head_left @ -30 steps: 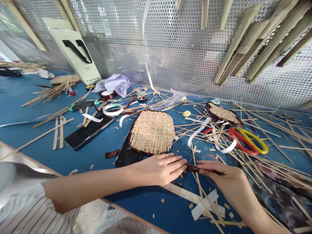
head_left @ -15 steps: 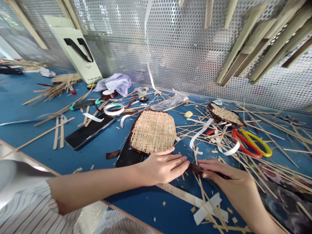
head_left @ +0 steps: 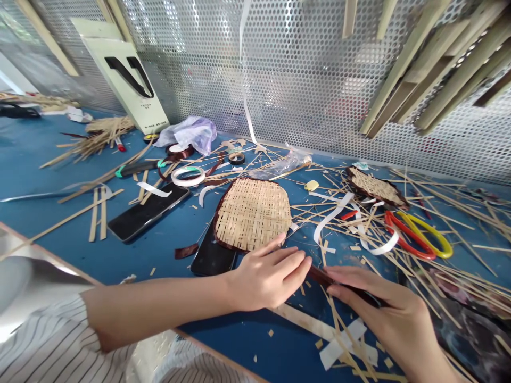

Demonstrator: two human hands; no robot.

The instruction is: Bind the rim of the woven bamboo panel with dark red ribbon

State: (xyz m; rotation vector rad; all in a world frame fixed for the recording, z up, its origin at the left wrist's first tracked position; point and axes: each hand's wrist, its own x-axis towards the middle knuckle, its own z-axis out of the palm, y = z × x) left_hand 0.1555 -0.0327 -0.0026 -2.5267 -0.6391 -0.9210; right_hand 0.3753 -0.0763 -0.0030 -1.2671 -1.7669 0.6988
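Observation:
Dark brown ribbon (head_left: 320,276) runs between my two hands above the blue table. My right hand (head_left: 383,303) pinches it between thumb and fingers. The fingertips of my left hand (head_left: 273,274) meet the other end of the ribbon, and its fingers lie close together with the palm down; its thumb side is hidden. Just beyond my left hand is a woven bamboo panel (head_left: 253,213) with a dark brown bound edge, partly resting on a black phone (head_left: 211,255). A short brown piece (head_left: 186,251) lies left of that phone.
A second phone (head_left: 147,213), a white tape roll (head_left: 187,176) and a purple plastic bag (head_left: 194,134) are at the left. Scissors with red and yellow handles (head_left: 431,250), a smaller woven piece (head_left: 375,186) and scattered bamboo strips cover the right. A perforated metal screen (head_left: 303,80) stands behind.
The fingers of my left hand have bent slightly more over the ribbon end. My right hand's grip has shifted slightly along the ribbon, and the camera view has moved a little.

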